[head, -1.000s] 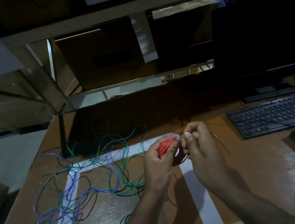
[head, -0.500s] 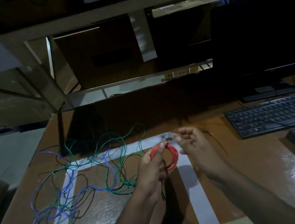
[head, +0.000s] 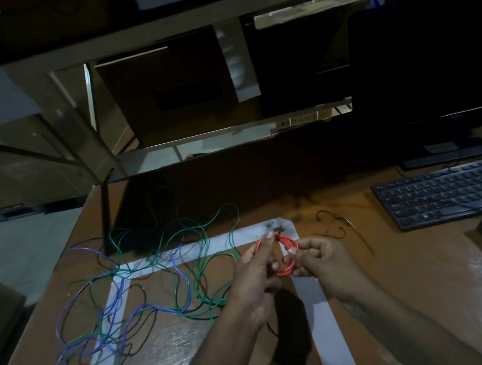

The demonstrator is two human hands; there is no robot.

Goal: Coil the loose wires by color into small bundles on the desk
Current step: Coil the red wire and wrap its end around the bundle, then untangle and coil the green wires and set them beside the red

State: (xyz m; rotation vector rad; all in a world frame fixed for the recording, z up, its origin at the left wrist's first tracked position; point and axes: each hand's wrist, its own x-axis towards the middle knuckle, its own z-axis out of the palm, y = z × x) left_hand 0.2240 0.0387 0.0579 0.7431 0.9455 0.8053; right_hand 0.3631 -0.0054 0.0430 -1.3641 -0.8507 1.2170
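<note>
The brown wooden table [head: 425, 281] spreads under both hands, its glossy top marked with a rectangle of pale grey tape strips [head: 316, 302] that runs beneath and to the left of them. Beyond the right hand and off to its right stands a dark flat computer monitor [head: 430, 64] on its stand, and just in front of it, to the right of the hand, lies a black keyboard [head: 445, 195]. A dark flat object sits at the right edge of the table, too dim to make out.

To the left of the left hand sprawls a loose tangle of thin wires on the table: green wires [head: 196, 277] looping nearest the hand, blue-purple wires [head: 110, 311] farther left, and thin black wires [head: 141, 322] threaded among them. A short dark wire [head: 340, 225] lies on the table just beyond the right hand.

The left hand [head: 256, 273] has its fingers curled, thumb and forefinger pinching the left side of a small round coil of red-orange wire [head: 284, 257]. The right hand [head: 317, 259] is curled too, its thumb and fingertips pinching the right side of the same coil. The coil is held between the two hands, just above the far right corner of the tape rectangle; whether it touches the table I cannot tell.
</note>
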